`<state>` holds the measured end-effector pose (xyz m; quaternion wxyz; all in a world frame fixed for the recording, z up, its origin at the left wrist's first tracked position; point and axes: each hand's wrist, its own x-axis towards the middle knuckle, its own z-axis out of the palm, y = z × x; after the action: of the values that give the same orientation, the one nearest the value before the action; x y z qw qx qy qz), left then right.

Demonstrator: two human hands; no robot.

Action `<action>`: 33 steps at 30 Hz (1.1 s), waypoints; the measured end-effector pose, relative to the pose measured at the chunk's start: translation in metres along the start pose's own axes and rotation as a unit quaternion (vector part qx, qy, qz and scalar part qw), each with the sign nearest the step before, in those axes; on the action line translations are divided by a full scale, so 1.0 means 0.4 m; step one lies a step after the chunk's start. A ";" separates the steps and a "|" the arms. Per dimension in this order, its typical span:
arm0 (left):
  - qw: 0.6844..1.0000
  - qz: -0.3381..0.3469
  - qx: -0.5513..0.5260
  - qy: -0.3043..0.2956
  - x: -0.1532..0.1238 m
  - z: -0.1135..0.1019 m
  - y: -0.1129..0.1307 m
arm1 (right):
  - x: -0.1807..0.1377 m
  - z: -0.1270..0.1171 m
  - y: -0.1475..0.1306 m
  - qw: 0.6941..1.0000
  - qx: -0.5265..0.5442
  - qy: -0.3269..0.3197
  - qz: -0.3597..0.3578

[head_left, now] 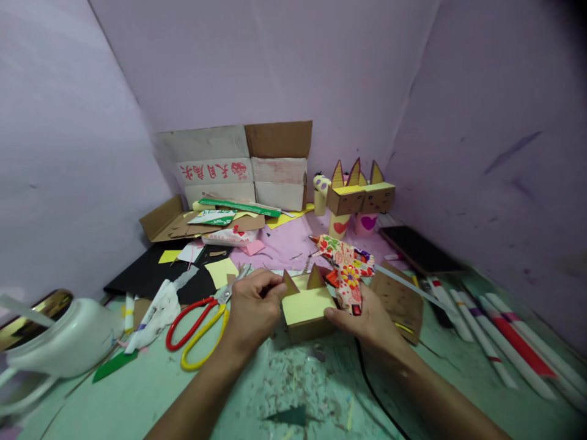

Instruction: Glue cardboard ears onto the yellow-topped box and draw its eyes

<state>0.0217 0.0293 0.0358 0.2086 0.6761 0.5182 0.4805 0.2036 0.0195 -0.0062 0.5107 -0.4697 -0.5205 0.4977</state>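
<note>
A small cardboard box (pixel 306 308) with a yellow paper top and two pointed cardboard ears rests on the green floor between my hands. My left hand (pixel 251 308) is closed, its fingers pinching the box's left ear. My right hand (pixel 362 318) grips the handle of a flower-patterned glue gun (pixel 345 264), whose nozzle points up and left, while its thumb presses the box's right side. The gun's black cord (pixel 367 379) trails toward me.
Red and yellow scissors (pixel 202 324) lie left of my left hand. Two finished eared boxes (pixel 360 195) stand on paper rolls at the back. Cardboard cartons (pixel 243 165), paper scraps, black paper, rolled paper sticks (pixel 499 336), a black phone (pixel 419 247) and a white jug (pixel 64 342) surround the spot.
</note>
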 end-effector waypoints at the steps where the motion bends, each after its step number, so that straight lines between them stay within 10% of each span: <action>1: 1.000 -0.002 0.000 -0.001 -0.001 0.000 0.000 | 0.000 0.000 0.000 1.000 -0.001 0.000 0.000; 21: 0.996 -0.083 -0.028 -0.031 0.000 -0.042 0.000 | 0.001 -0.003 -0.006 1.000 -0.009 0.004 0.012; 29: 0.956 -0.140 0.075 -0.247 -0.028 -0.086 -0.004 | -0.005 0.012 -0.003 0.999 0.041 0.004 -0.021; 33: 0.951 -0.150 0.049 -0.265 -0.035 -0.064 -0.030 | -0.018 0.038 -0.004 0.992 0.121 0.023 -0.019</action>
<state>-0.0066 0.0157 0.0320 0.3746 0.7028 0.5626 0.2218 0.1885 0.0118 -0.0050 0.5853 -0.4055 -0.4533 0.5362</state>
